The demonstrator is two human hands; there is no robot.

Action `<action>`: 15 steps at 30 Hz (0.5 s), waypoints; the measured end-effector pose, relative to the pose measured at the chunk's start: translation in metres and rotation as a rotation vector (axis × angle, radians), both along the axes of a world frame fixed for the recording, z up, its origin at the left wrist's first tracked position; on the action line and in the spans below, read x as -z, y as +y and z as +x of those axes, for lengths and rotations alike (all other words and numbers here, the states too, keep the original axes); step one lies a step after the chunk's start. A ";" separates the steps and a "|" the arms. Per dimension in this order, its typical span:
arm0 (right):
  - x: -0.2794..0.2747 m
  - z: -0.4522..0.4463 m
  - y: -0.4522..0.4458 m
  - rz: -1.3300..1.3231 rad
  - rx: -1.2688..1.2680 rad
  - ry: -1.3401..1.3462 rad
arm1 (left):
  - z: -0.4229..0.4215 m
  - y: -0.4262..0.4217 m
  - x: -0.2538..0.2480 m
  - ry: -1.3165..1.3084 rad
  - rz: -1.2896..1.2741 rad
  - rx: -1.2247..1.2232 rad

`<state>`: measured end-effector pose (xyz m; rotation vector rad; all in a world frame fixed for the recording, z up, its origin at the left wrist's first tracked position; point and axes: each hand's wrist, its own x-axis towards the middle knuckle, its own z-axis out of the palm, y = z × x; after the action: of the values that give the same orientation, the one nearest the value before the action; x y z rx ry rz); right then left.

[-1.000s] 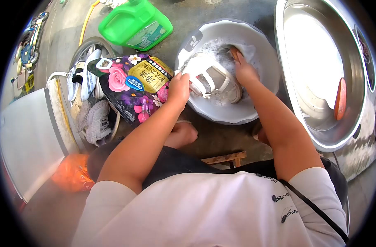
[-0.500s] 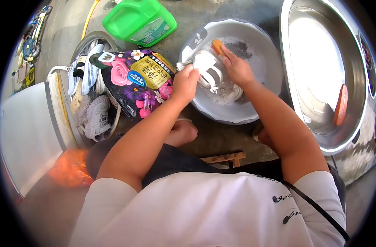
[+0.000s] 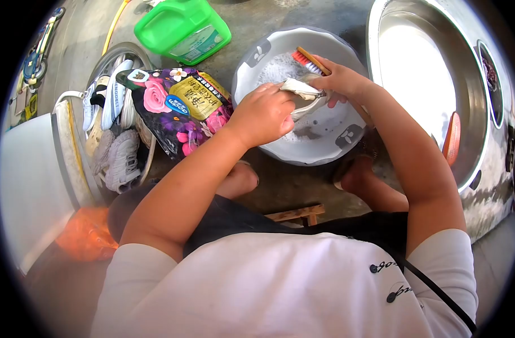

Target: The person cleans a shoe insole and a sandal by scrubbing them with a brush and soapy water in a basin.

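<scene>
A white shoe (image 3: 303,90) is held over the grey basin (image 3: 246,79), tilted, with part of it covered by my fingers. My left hand (image 3: 266,115) is closed around the shoe's near left side. On the other side, my right hand (image 3: 343,81) grips a scrub brush (image 3: 313,59) with a wooden back and red and white bristles, and its fingers also touch the shoe. The bristles point up and to the left, away from the shoe. Soapy water (image 3: 274,69) with foam lies in the basin below.
Left of the basin stand a flowered detergent bag (image 3: 195,107) and a green jug (image 3: 184,31). Several shoes (image 3: 119,129) sit in a container further left. A large metal tub (image 3: 469,62) at the right holds a reddish-brown brush-like object (image 3: 452,138). A wooden stool (image 3: 297,214) is beneath me.
The shoe has been turned in my hands, and my left hand has moved right. My right hand has shifted its hold on the brush, whose bristles now face away. The view has shifted slightly.
</scene>
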<state>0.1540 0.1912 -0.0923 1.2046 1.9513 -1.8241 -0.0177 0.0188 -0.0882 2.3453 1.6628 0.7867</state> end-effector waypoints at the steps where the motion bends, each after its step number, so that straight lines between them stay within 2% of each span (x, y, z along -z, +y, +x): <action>1: -0.004 0.005 -0.005 -0.051 0.015 -0.028 | 0.002 -0.001 -0.002 0.019 -0.039 0.012; 2: -0.006 0.009 -0.009 -0.073 0.091 -0.017 | 0.005 -0.001 -0.003 0.018 -0.034 0.015; 3: -0.003 0.011 -0.009 -0.070 0.094 -0.018 | 0.008 0.000 -0.012 0.052 -0.114 -0.096; 4: 0.000 0.011 -0.009 0.017 0.158 -0.002 | 0.010 0.001 -0.020 0.087 -0.194 -0.209; 5: 0.003 0.012 -0.009 0.102 0.219 0.015 | 0.008 0.004 -0.025 0.088 -0.194 -0.211; 7: -0.010 0.012 -0.018 0.127 0.198 0.008 | 0.002 0.015 -0.030 -0.923 -1.102 -0.459; 8: -0.010 0.014 -0.019 0.102 0.158 0.012 | -0.001 0.014 -0.022 -1.252 -1.267 -0.495; 9: -0.010 0.016 -0.019 0.077 0.118 0.015 | 0.003 0.013 -0.018 -1.251 -1.264 -0.489; 11: -0.005 0.020 -0.021 0.069 0.111 0.044 | 0.009 0.005 -0.007 -1.757 -1.268 -0.464; 13: 0.008 0.021 -0.025 0.190 0.093 0.216 | 0.020 0.000 -0.006 -1.829 -1.311 -0.494; 14: 0.013 0.024 -0.025 0.178 0.091 0.215 | 0.027 -0.004 0.000 -1.814 -1.258 -0.513; 15: 0.015 0.026 -0.024 0.054 0.119 0.199 | 0.033 -0.007 0.008 -1.796 -1.207 -0.525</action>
<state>0.1799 0.1668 -0.1071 1.2212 2.0859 -2.0333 0.0151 0.0122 -0.0965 -0.0012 1.0463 0.9357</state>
